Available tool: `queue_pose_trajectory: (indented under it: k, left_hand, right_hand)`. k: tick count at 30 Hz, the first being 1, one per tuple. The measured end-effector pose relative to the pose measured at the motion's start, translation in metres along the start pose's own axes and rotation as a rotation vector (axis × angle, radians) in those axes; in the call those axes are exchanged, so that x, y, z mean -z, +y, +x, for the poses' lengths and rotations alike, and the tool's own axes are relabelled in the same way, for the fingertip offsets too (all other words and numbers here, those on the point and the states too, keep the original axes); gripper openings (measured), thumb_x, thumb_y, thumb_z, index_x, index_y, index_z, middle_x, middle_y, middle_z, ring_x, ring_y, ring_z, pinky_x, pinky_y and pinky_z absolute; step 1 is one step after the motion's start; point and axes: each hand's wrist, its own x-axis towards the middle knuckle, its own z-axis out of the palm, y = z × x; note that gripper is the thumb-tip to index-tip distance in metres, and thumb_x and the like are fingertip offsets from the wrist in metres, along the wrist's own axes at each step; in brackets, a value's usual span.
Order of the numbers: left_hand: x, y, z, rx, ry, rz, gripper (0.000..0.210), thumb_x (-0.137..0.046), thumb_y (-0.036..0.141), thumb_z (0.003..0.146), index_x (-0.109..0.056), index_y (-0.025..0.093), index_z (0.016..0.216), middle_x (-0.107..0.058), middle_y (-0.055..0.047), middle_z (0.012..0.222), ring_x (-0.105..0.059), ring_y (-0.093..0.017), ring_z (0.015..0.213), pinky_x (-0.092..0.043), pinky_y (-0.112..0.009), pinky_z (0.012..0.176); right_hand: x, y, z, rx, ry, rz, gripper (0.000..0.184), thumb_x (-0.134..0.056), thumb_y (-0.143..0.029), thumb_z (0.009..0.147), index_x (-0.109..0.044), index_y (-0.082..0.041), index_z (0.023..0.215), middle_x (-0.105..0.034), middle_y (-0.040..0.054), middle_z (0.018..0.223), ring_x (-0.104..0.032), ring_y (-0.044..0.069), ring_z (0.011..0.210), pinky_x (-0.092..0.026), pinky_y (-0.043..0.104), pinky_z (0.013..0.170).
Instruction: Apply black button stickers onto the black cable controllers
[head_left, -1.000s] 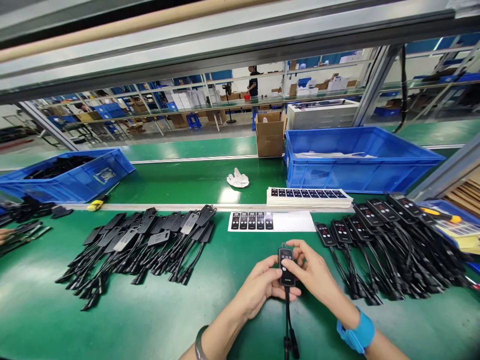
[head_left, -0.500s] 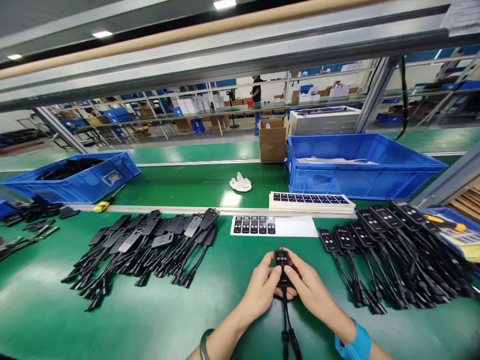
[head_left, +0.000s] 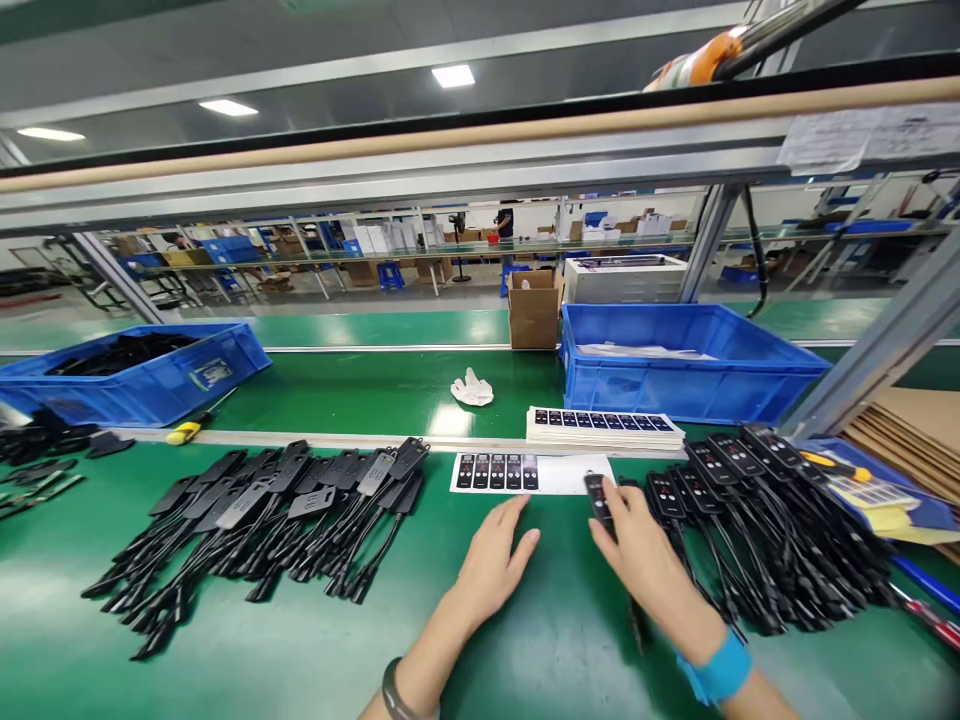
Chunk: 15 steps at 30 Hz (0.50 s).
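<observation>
Right hand holds a black, red-marked controller with cable.

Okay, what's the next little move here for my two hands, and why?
Probably set the controller in your right hand down at the near end of the labelled row, since it already carries a label and sits right beside that row. The left hand is empty and open near the label sheet.
</observation>
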Motion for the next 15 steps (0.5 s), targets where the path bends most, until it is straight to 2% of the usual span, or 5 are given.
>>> queue_pose_trajectory:
  k: [3,6,9,12,15]
  left_hand:
    - [0.012,-0.016,0.008,0.032,0.033,0.407,0.052,-0.047,0.037,0.089,-0.041,0.017,0.137,-0.034,-0.015,0.148,-0.020,-0.036,0.139,-0.021,-0.058,0.110]
    - [0.013,-0.022,0.010,0.066,0.023,0.557,0.050,-0.047,0.036,0.089,-0.046,0.015,0.134,-0.037,-0.019,0.145,-0.024,-0.039,0.137,-0.026,-0.058,0.108]
    - [0.008,-0.019,0.006,0.057,0.070,0.643,0.044,-0.050,0.034,0.087,-0.052,0.015,0.128,-0.047,-0.020,0.137,-0.036,-0.040,0.131,-0.031,-0.059,0.104]
    - [0.004,-0.011,0.001,0.060,0.094,0.716,0.044,-0.054,0.031,0.086,-0.054,0.015,0.126,-0.051,-0.020,0.131,-0.041,-0.040,0.126,-0.034,-0.058,0.102]
    - [0.004,-0.005,-0.002,0.089,0.070,0.766,0.045,-0.054,0.030,0.085,-0.054,0.016,0.128,-0.051,-0.020,0.130,-0.043,-0.040,0.124,-0.034,-0.058,0.102]
  right_hand:
    - [0.012,0.022,0.010,-0.046,-0.061,-0.359,0.041,-0.047,-0.013,0.083,-0.056,0.003,0.119,-0.059,0.0234,0.095,-0.062,0.034,0.077,-0.052,0.044,0.063]
    - [0.015,0.032,0.018,-0.060,-0.032,-0.484,0.040,-0.046,-0.002,0.076,-0.062,-0.001,0.113,-0.060,0.0263,0.097,-0.057,0.040,0.088,-0.047,0.049,0.066]
    - [0.006,0.024,0.033,-0.021,-0.040,-0.258,0.045,-0.045,0.001,0.075,-0.063,-0.009,0.116,-0.060,0.0235,0.105,-0.056,0.038,0.093,-0.045,0.049,0.072]
    - [-0.014,0.005,0.056,0.079,-0.096,-0.033,0.035,-0.047,-0.007,0.082,-0.065,-0.013,0.111,-0.063,0.0158,0.102,-0.059,0.030,0.095,-0.046,0.040,0.080]
    - [-0.040,-0.014,0.077,0.126,-0.103,0.101,0.029,-0.045,-0.013,0.087,-0.066,-0.013,0.106,-0.064,0.0122,0.099,-0.062,0.023,0.091,-0.048,0.032,0.081]
